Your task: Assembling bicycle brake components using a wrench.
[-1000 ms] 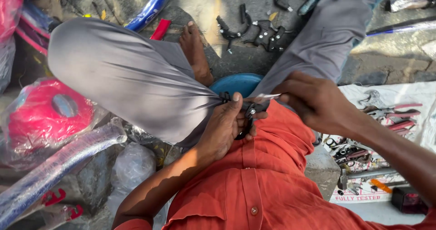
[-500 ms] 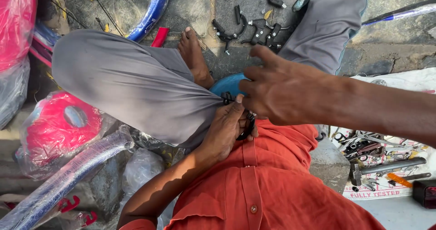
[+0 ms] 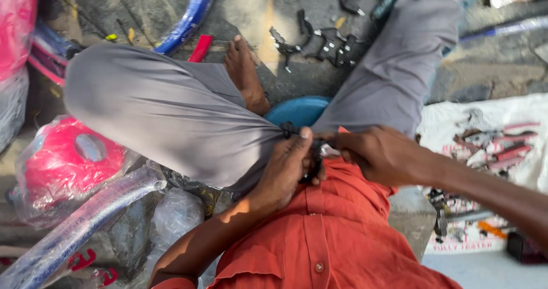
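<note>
Gripping a small black metal part (image 3: 311, 152) in your lap, your left hand (image 3: 285, 172) closed round it, thumb on top. Your right hand (image 3: 377, 155) pinched its other end, fingers curled shut. It sat over your orange shirt (image 3: 319, 237), beside the grey trouser knee (image 3: 171, 118). Left of that lay a red part in clear plastic wrap (image 3: 63, 163) and a blue wrapped tube (image 3: 85, 220). Right, a white printed sheet (image 3: 485, 129) held pink-handled tools (image 3: 508, 152).

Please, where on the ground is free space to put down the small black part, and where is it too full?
Bare ground lies above the foot, between the blue rim and the black parts. The white cloth is crowded with tools. Wrapped pink parts fill the left. Left hand and right hand hold the black part.
</note>
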